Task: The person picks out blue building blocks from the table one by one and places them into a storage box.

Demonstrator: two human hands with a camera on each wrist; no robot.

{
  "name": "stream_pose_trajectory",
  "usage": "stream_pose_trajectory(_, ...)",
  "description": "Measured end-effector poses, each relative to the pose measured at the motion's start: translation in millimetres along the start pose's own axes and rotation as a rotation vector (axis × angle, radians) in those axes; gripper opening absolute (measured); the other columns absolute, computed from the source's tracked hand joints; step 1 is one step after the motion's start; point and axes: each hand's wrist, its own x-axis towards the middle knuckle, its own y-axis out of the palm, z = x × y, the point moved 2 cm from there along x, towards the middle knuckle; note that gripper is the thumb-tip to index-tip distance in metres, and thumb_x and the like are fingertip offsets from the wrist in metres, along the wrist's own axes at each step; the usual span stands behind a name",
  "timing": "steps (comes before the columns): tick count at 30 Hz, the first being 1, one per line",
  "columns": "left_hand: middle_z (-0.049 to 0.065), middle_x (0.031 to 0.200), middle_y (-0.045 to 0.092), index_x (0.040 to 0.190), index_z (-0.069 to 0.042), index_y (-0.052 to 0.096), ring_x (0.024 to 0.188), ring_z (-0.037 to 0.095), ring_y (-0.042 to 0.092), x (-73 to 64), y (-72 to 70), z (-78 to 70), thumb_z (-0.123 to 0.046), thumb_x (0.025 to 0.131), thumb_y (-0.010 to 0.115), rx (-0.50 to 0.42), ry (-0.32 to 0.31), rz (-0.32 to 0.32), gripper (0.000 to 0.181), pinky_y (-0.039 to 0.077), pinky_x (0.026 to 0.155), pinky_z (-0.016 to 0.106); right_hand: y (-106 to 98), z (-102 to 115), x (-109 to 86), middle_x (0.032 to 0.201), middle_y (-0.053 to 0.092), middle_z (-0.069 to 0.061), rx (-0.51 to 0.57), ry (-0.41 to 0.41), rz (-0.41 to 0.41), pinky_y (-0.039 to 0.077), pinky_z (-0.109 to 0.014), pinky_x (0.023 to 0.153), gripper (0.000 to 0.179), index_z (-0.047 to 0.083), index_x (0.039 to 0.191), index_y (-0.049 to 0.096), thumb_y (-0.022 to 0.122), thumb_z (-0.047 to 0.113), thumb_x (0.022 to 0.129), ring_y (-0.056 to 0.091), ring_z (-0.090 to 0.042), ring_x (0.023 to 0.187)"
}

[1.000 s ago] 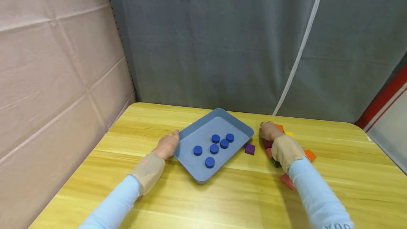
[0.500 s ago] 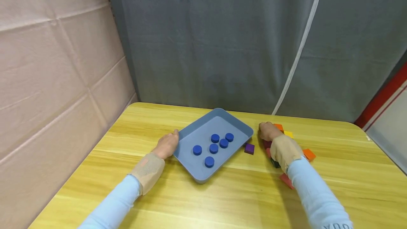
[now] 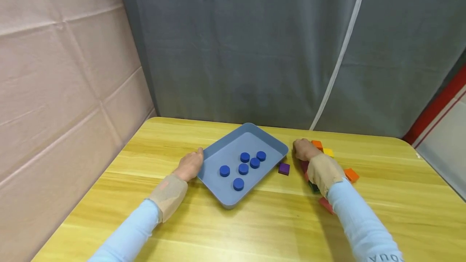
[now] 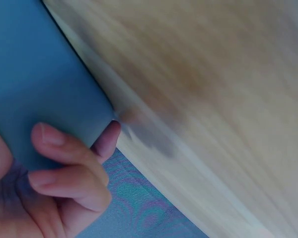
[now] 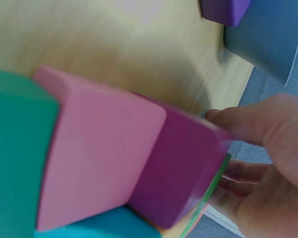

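My left hand (image 3: 191, 165) grips the left edge of a blue-grey tray (image 3: 251, 138), which lies slantwise on the table. The left wrist view shows its fingers curled about the tray's wall. Several round blue discs (image 3: 243, 169) sit on the tray floor. My right hand (image 3: 305, 150) is at a cluster of coloured blocks right of the tray. In the right wrist view its thumb and fingers close around the end of a maroon block (image 5: 181, 158); the fingertips are partly hidden. A pink block (image 5: 102, 153) touches that one, with a teal block (image 5: 17, 158) alongside.
A purple block (image 3: 284, 168) lies by the tray's right edge. Orange (image 3: 317, 145) and yellow (image 3: 328, 152) blocks lie beyond the right hand. Another orange block (image 3: 351, 175) and a red block (image 3: 326, 204) flank the right forearm. A grey curtain (image 3: 233, 51) hangs behind the table.
The hands, tray and blocks keep their places relative to one another. The whole head view has shifted slightly, so everything appears a little further left.
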Motion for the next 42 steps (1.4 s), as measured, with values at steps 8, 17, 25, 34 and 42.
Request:
stream_pose_trajectory(8,0.027,0.093,0.057,0.115,0.011,0.040,0.077,0.033,0.058,-0.3,0.1,-0.1,0.007,0.087,0.040,0.008,0.002,0.013,0.029,0.050,0.064,0.041,0.7,-0.9,-0.6,0.080,0.061,-0.017,0.025,0.007,-0.023,0.049,-0.039,0.070,0.008,-0.004,0.083,0.062,0.058,0.001,0.077,0.057,-0.032,0.078)
stream_pose_trajectory(17,0.030,0.103,0.056,0.125,0.013,0.035,0.083,0.035,0.058,0.4,-1.5,-0.9,0.007,0.088,0.039,0.014,-0.016,0.024,0.038,0.050,0.070,0.043,-3.0,-1.7,0.6,0.081,0.059,-0.018,0.019,-0.014,-0.070,0.049,-0.040,0.072,0.014,-0.007,0.087,0.058,0.059,0.002,0.076,0.055,-0.032,0.080)
stream_pose_trajectory(25,0.029,0.097,0.057,0.120,0.012,0.038,0.079,0.033,0.058,0.5,0.0,-0.6,0.007,0.087,0.040,0.012,-0.022,0.028,0.033,0.051,0.067,0.041,-9.8,3.0,-7.7,0.082,0.052,-0.022,0.094,-0.037,-0.182,0.048,-0.041,0.067,0.021,-0.009,0.089,0.056,0.062,0.003,0.073,0.051,-0.032,0.077)
stream_pose_trajectory(34,0.027,0.089,0.057,0.112,0.010,0.041,0.073,0.030,0.057,0.5,0.4,0.8,0.007,0.086,0.042,0.017,-0.020,0.016,0.026,0.050,0.061,0.039,-18.5,10.3,-10.3,0.086,0.052,-0.026,0.145,-0.045,-0.258,0.049,-0.042,0.066,0.026,-0.010,0.094,0.054,0.062,0.002,0.072,0.053,-0.033,0.075)
stream_pose_trajectory(42,0.029,0.094,0.057,0.118,0.011,0.039,0.076,0.032,0.057,-0.2,-0.4,0.8,0.007,0.086,0.042,0.012,-0.019,0.019,0.032,0.051,0.065,0.040,-25.9,19.5,-10.0,0.085,0.054,-0.023,0.139,-0.070,-0.307,0.049,-0.043,0.069,0.025,-0.011,0.093,0.056,0.063,0.001,0.072,0.052,-0.033,0.077)
